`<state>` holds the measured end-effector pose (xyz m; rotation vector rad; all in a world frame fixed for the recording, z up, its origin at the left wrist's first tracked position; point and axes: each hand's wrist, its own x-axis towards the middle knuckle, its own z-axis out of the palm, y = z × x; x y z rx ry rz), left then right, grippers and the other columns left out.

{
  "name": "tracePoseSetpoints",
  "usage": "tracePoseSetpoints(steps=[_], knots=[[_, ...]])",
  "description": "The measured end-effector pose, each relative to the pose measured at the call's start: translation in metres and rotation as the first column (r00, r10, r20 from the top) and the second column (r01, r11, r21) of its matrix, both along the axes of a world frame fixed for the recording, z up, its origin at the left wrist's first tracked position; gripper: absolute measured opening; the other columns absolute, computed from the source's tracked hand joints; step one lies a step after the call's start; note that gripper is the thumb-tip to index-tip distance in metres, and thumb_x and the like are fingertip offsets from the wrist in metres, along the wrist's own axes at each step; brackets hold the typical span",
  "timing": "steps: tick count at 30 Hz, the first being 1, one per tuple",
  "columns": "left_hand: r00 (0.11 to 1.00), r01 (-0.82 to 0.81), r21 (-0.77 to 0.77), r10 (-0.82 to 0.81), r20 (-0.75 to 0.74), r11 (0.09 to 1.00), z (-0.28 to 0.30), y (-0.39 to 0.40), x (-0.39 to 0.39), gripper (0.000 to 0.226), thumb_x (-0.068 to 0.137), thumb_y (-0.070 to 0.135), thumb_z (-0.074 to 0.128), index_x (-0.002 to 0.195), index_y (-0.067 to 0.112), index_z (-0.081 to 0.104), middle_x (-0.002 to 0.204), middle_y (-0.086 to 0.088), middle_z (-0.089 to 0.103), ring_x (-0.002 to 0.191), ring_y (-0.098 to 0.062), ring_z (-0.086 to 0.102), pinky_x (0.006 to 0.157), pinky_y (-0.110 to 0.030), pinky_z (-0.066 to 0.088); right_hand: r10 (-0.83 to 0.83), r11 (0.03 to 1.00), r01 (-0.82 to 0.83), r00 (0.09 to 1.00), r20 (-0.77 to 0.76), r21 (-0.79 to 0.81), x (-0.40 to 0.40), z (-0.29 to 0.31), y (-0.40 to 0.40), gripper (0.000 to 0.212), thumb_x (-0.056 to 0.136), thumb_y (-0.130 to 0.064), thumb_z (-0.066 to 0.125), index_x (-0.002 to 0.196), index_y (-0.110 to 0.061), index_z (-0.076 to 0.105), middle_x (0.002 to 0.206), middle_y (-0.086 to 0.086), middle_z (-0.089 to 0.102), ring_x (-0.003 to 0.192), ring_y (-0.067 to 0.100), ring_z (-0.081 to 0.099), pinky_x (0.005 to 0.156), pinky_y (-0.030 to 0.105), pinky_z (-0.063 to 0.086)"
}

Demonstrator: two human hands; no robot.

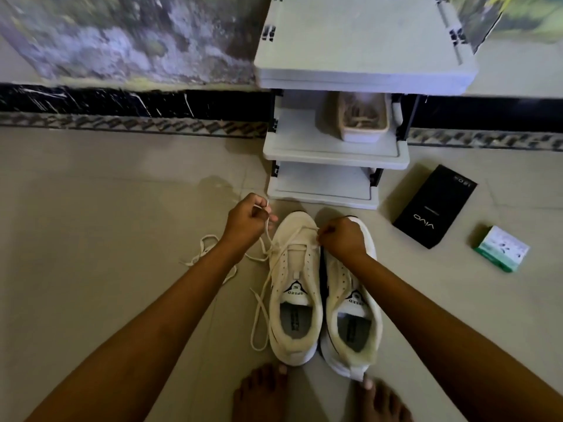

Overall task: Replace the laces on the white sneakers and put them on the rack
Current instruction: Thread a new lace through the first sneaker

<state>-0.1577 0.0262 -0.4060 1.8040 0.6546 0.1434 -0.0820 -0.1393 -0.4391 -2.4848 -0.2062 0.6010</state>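
Downward from head height, two bare arms reach to a pair of white sneakers on a tiled floor. At centre left, loose lace (pixel 210 254) lies coiled on the tiles. Just right of it, the left hand (pixel 246 222) is curled, pinching one lace end and lifting it up and left, away from the shoe. The left sneaker (pixel 294 287) sits at centre, its long axis running toe-up, heel-down in the frame; only its lowest eyelets, near the toe, look threaded. The right hand (pixel 342 237) pinches the other lace end at the toe, its fist resting over the front of the right sneaker (pixel 350 315), which touches the first and shows no lace. Both hands sit at the toe end, so the open eyelets lie below them, toward the heel; lacing will likely work down the frame. The rack (pixel 335 153) stands above the shoes, upper centre. A black box (pixel 435 205) and a small green box (pixel 501 248) lie at right.
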Motion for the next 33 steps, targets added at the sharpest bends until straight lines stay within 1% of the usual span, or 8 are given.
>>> tracePoseSetpoints(steps=[7, 10, 12, 14, 18, 25, 28, 33], knots=[[1.0, -0.024, -0.108, 0.023, -0.01, 0.994, -0.008, -0.011, -0.003, 0.013, 0.096, 0.006, 0.046, 0.087, 0.013, 0.051, 0.081, -0.005, 0.065, 0.066, -0.01, 0.061, 0.059, -0.016, 0.051, 0.045, 0.989, -0.051, 0.998, -0.046, -0.136, -0.009, 0.002, 0.011, 0.017, 0.092, -0.017, 0.056, 0.098, -0.003, 0.062, 0.098, 0.014, 0.064, 0.097, 0.029, 0.061, 0.073, 0.028, 0.043], [0.999, -0.037, -0.137, 0.033, -0.028, 0.99, -0.011, -0.015, -0.004, 0.02, 0.096, 0.005, 0.046, 0.082, 0.018, 0.051, 0.078, -0.003, 0.066, 0.064, -0.013, 0.06, 0.069, -0.029, 0.051, -0.055, 0.998, 0.054, 0.998, -0.018, -0.032, -0.008, 0.0, 0.01, 0.016, 0.088, -0.008, 0.056, 0.072, -0.009, 0.056, 0.073, 0.004, 0.055, 0.083, 0.027, 0.058, 0.061, 0.021, 0.042], [0.999, -0.05, -0.137, 0.047, -0.022, 0.989, -0.012, -0.015, -0.003, 0.018, 0.096, 0.004, 0.046, 0.083, 0.016, 0.051, 0.078, -0.004, 0.065, 0.065, -0.014, 0.06, 0.07, -0.029, 0.051, -0.112, 0.976, 0.115, 0.993, -0.023, 0.188, -0.011, 0.003, 0.008, 0.008, 0.087, -0.007, 0.058, 0.087, -0.007, 0.066, 0.082, 0.004, 0.063, 0.088, 0.024, 0.059, 0.073, 0.025, 0.048], [0.997, -0.077, -0.138, 0.077, -0.004, 0.987, -0.012, -0.014, -0.002, 0.011, 0.095, 0.003, 0.046, 0.089, 0.01, 0.051, 0.08, -0.007, 0.065, 0.066, -0.015, 0.061, 0.069, -0.03, 0.052, 0.023, 0.933, -0.017, 1.0, -0.012, 0.359, -0.017, 0.013, 0.007, 0.021, 0.087, -0.008, 0.062, 0.106, -0.006, 0.069, 0.103, 0.008, 0.069, 0.096, 0.019, 0.062, 0.09, 0.031, 0.049], [0.99, -0.136, -0.132, 0.139, 0.015, 0.982, -0.012, -0.01, 0.001, 0.005, 0.095, 0.004, 0.047, 0.096, 0.006, 0.051, 0.093, -0.014, 0.064, 0.072, -0.014, 0.063, 0.066, -0.024, 0.055, 0.507, 0.838, -0.513, 0.858, 0.08, 0.188, -0.034, 0.015, 0.007, 0.025, 0.088, -0.006, 0.059, 0.11, -0.011, 0.069, 0.115, 0.006, 0.067, 0.102, 0.02, 0.062, 0.09, 0.027, 0.047], [0.991, 0.135, 0.137, -0.136, 0.003, 0.981, -0.019, -0.022, -0.006, 0.003, 0.091, 0.011, 0.057, 0.089, 0.013, 0.057, 0.097, -0.004, 0.064, 0.095, -0.019, 0.059, 0.083, -0.027, 0.046, 0.191, 0.966, -0.209, 0.974, 0.124, 0.155, -0.037, -0.001, -0.007, 0.061, 0.079, -0.027, 0.074, 0.132, -0.013, 0.049, 0.13, 0.01, 0.046, 0.106, 0.025, 0.055, 0.084, 0.024, 0.041], [0.951, 0.292, 0.269, -0.308, 0.02, 0.918, -0.02, -0.028, -0.008, 0.001, 0.092, 0.011, 0.056, 0.091, 0.011, 0.056, 0.102, -0.003, 0.066, 0.102, -0.017, 0.059, 0.082, -0.014, 0.042, 0.26, 0.95, -0.279, 0.956, 0.136, 0.141, -0.044, -0.006, -0.008, 0.042, 0.088, -0.026, 0.064, 0.126, -0.009, 0.057, 0.126, 0.012, 0.053, 0.108, 0.026, 0.055, 0.085, 0.024, 0.039], [0.956, 0.156, 0.266, -0.213, 0.2, 0.951, -0.004, -0.023, -0.002, 0.003, 0.096, 0.007, 0.047, 0.096, 0.004, 0.049, 0.108, -0.015, 0.064, 0.102, -0.02, 0.059, 0.081, -0.015, 0.043, 0.283, 0.924, -0.343, 0.912, 0.298, 0.171, -0.048, -0.003, -0.006, 0.025, 0.092, -0.017, 0.057, 0.114, -0.009, 0.067, 0.118, 0.011, 0.06, 0.104, 0.025, 0.056, 0.081, 0.022, 0.038]])
